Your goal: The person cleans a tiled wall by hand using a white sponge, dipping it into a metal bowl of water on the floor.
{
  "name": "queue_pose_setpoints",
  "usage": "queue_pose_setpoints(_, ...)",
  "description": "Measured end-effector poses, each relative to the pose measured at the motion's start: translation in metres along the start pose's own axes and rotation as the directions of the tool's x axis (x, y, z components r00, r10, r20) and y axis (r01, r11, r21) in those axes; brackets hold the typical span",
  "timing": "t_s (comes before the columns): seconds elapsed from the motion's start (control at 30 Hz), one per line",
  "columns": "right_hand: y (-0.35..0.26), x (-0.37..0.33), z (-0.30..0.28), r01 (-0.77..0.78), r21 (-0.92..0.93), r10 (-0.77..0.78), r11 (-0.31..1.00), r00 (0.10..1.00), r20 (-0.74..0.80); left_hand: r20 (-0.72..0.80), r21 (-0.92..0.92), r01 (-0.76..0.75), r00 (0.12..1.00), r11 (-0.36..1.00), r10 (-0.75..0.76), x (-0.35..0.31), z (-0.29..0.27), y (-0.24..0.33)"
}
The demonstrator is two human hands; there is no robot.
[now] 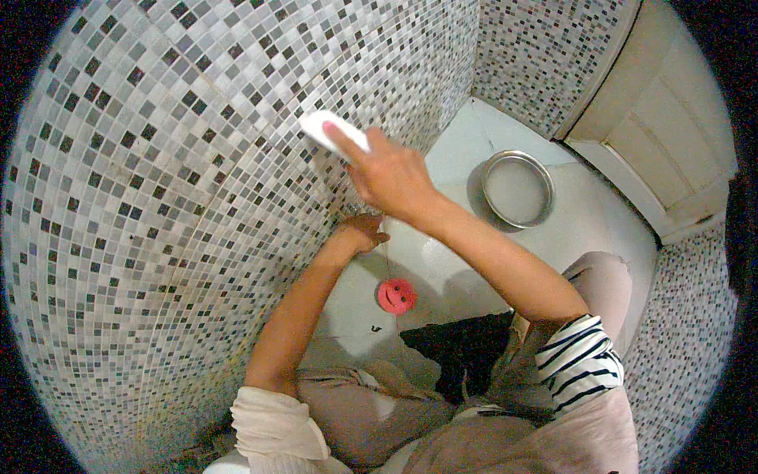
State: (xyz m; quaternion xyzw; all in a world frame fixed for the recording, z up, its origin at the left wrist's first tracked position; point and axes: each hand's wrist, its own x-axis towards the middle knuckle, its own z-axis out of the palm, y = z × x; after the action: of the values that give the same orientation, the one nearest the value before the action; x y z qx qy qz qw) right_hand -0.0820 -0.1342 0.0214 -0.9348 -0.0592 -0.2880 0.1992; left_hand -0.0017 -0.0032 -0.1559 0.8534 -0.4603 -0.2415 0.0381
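My right hand [395, 174] is raised at the tiled wall, closed round a white oblong block [335, 131]. The index finger lies along the block's face, and motion blur hides what kind of thing it is. Lower down, my left hand [365, 231] is beside the same wall, its thumb held apart from the palm. Nothing shows in it, though some of its fingers are turned toward the wall. A round red sponge [397, 296] with a smiling face lies on the floor in front of me.
Small grey, white and black mosaic tiles cover the wall [181, 182] on my left. A round metal basin [517, 189] stands on the pale floor, farther off to the right. Beyond it is a cream door [663, 118]. Black cloth [466, 351] lies between my bent legs.
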Motion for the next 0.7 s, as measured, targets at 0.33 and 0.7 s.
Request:
queue_pose_setpoints(0.33,-0.014,0.000,-0.002,0.103,-0.010,-0.102,0.995,0.993,0.053,-0.034,-0.007,0.056,0.998,0.998,-0.056,-0.006,-0.008,0.000)
queue_pose_setpoints(0.7,-0.035,-0.008,0.003,0.151,0.062,-0.160,0.987,0.970,0.184,0.070,0.003,0.092,0.993,0.996,-0.092,-0.009,-0.014,-0.003)
